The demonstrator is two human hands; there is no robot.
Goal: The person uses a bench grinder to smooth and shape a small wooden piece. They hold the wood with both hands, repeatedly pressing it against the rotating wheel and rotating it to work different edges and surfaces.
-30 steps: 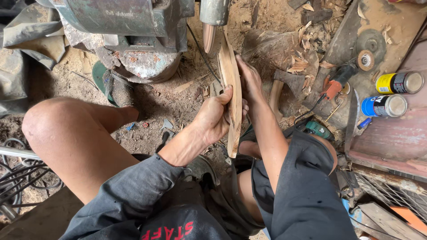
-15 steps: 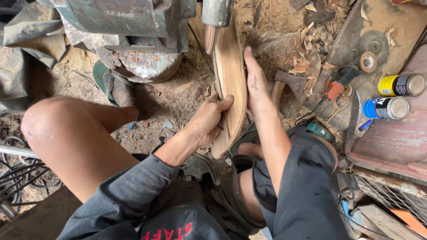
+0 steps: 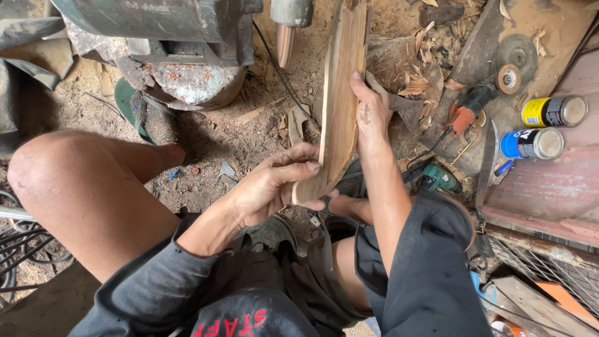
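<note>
A long, flat, curved piece of brown wood (image 3: 342, 93) stands nearly upright in front of me. My left hand (image 3: 271, 187) grips its lower end, thumb on the face. Higher up, my right hand (image 3: 369, 118) presses against its right edge with fingers stretched out. Just left of the wood's upper part hangs a tapered copper-coloured machine tip (image 3: 285, 43) under a grey metal housing; the wood is close to it but apart. My bare knees frame the scene.
A dusty green-grey machine (image 3: 181, 43) sits at the top left on a sawdust floor. Wood shavings (image 3: 424, 68) lie behind the wood. To the right are a yellow can (image 3: 552, 111), a blue can (image 3: 530, 143), an orange-handled tool (image 3: 465, 115) and a teal drill (image 3: 440, 178).
The wood has turned from edge-on to showing its broad face and has risen toward the top. My right hand slid up along its edge; my left stays at the lower end.
</note>
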